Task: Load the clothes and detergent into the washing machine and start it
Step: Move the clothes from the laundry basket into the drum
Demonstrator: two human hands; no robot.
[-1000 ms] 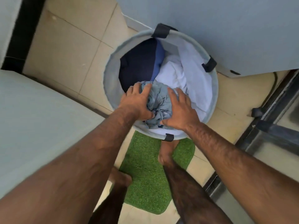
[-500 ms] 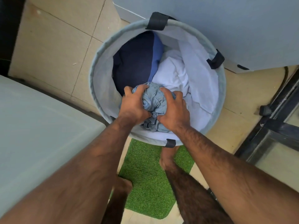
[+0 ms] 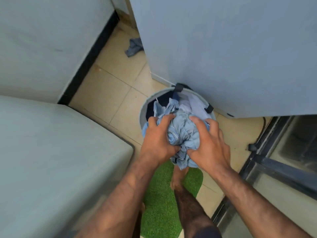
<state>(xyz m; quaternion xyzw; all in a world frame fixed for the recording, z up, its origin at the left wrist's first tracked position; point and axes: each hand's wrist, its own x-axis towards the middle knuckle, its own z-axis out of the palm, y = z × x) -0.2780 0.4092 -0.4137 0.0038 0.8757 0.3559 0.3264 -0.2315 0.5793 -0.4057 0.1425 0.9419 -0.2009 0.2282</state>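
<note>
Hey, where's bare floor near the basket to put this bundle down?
Bare tiles left of the basket, between the black skirting and the grey flat top. A narrower strip right of it, by the dark door frame. Crowded: the green mat, under the feet.

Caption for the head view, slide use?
Left hand and right hand grip a light-blue clothes bundle over the laundry basket.

Pale blue clothes bundle [image 3: 184, 134], grey basket [image 3: 143, 112], green mat [image 3: 159, 212], beige floor tiles [image 3: 103, 93].
</note>
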